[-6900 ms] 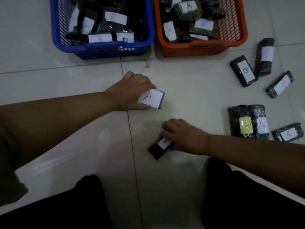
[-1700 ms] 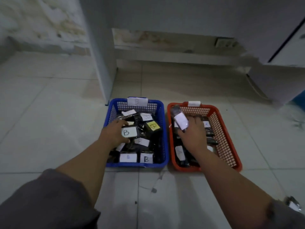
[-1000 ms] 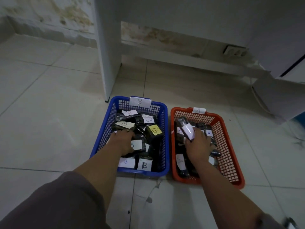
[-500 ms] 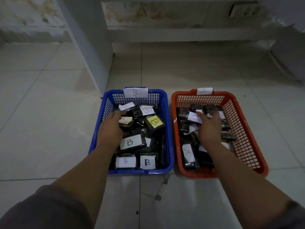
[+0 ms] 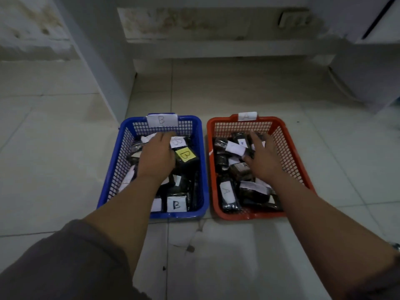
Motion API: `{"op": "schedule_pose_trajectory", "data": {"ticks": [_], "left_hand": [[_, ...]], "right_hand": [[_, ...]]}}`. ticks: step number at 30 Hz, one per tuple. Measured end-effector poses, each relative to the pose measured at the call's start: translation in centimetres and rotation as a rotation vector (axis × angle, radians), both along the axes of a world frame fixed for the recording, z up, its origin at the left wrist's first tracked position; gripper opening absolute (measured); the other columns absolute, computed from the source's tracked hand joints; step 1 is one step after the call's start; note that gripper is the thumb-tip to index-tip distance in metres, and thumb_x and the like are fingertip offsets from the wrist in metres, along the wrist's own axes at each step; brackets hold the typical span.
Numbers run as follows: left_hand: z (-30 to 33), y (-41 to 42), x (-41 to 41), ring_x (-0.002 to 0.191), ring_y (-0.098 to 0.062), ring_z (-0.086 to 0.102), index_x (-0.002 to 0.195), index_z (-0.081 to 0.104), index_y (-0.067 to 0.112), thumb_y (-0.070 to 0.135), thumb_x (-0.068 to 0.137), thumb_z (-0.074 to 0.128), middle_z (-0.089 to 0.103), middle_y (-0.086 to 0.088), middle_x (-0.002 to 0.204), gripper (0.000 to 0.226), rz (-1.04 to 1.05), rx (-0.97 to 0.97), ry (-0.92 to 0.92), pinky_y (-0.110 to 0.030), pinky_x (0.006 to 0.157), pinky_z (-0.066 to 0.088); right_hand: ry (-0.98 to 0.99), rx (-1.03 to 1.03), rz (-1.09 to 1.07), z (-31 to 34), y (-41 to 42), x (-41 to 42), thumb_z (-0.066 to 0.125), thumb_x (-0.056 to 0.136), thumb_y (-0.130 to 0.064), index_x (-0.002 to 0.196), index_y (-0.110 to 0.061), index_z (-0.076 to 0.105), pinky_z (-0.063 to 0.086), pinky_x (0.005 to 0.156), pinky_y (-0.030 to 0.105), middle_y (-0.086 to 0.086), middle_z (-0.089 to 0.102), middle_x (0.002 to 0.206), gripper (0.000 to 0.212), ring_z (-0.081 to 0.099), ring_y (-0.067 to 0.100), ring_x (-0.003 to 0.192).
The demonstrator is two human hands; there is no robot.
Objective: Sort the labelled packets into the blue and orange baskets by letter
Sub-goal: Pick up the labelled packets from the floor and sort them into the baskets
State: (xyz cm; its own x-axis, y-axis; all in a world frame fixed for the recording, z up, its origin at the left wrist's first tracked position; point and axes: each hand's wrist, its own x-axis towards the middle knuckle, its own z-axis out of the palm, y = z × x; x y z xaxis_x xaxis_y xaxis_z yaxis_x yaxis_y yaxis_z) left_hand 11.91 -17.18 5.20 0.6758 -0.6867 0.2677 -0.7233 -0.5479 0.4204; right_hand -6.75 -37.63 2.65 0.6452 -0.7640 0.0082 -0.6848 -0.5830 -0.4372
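Note:
The blue basket [image 5: 201,165], tagged B at its back rim, holds several dark packets with B labels, among them one with a yellow label [image 5: 185,156]. My left hand [image 5: 157,158] lies flat over these packets, fingers spread toward the back, gripping nothing. Beside it on the right, the orange basket [image 5: 291,156], tagged A, holds several dark packets, one near the front with a white A label [image 5: 226,192]. My right hand [image 5: 263,158] rests palm down on that pile, fingers apart, holding nothing.
Both baskets stand side by side on a pale tiled floor. A white cabinet leg [image 5: 101,68] rises just behind the blue basket, and a low white ledge [image 5: 216,48] runs along the wall. A cable [image 5: 339,85] trails at the far right.
Both hands let go of their packets, B in the blue basket and the other in the orange one, and now lie flat further back on the piles.

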Motion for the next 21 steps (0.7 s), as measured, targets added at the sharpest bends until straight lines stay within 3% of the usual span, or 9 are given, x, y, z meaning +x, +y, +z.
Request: {"op": "schedule_pose_trajectory", "data": {"ticks": [3, 9, 13, 17, 21], "left_hand": [[1.2, -3.1, -3.6, 0.102, -0.029, 0.055, 0.124, 0.053, 0.011, 0.006, 0.085, 0.050, 0.057, -0.012, 0.114, 0.040, -0.183, -0.025, -0.029, -0.041, 0.089, 0.045], [1.4, -8.0, -12.3, 0.107, -0.029, 0.054, 0.127, 0.052, 0.013, 0.016, 0.088, 0.051, 0.054, -0.008, 0.121, 0.039, -0.506, 0.075, -0.099, -0.042, 0.087, 0.047], [0.7, -10.1, -18.8, 0.104, -0.031, 0.055, 0.122, 0.055, 0.012, 0.019, 0.087, 0.053, 0.058, -0.011, 0.114, 0.036, -0.622, 0.080, -0.116, -0.043, 0.086, 0.047], [-0.3, -11.5, -25.8, 0.089, -0.034, 0.060, 0.110, 0.060, 0.012, 0.020, 0.083, 0.051, 0.060, -0.012, 0.102, 0.029, -0.796, 0.089, -0.166, -0.040, 0.073, 0.048], [-1.8, -11.1, -33.0, 0.094, -0.028, 0.058, 0.116, 0.059, 0.016, 0.021, 0.084, 0.056, 0.060, -0.007, 0.107, 0.033, -1.064, 0.157, -0.187, -0.038, 0.077, 0.044]], "right_hand": [[-0.059, 0.012, -0.026, 2.8, -1.3, -2.8, 0.065, 0.084, -0.031, 0.148, -0.022, 0.024, 0.022, 0.114, 0.045, 0.015, 0.013, 0.155, 0.076, 0.018, 0.033, 0.142], [0.081, 0.034, 0.105, 6.2, -2.3, -12.4, 0.068, 0.079, -0.025, 0.147, -0.022, 0.026, 0.037, 0.105, 0.045, 0.016, 0.038, 0.141, 0.080, 0.040, 0.033, 0.128], [0.180, 0.026, 0.102, 6.7, -2.5, -19.6, 0.067, 0.083, -0.022, 0.138, -0.020, 0.042, 0.042, 0.098, 0.036, 0.011, 0.052, 0.130, 0.060, 0.052, 0.026, 0.116], [0.286, 0.080, 0.067, 5.9, -2.7, -26.7, 0.064, 0.086, -0.020, 0.127, -0.019, 0.054, 0.041, 0.087, 0.028, 0.005, 0.063, 0.112, 0.042, 0.058, 0.022, 0.098], [0.324, 0.154, 0.017, 3.9, -2.4, -32.6, 0.063, 0.087, -0.021, 0.121, -0.021, 0.058, 0.044, 0.083, 0.028, 0.002, 0.064, 0.105, 0.035, 0.057, 0.016, 0.087]]}}
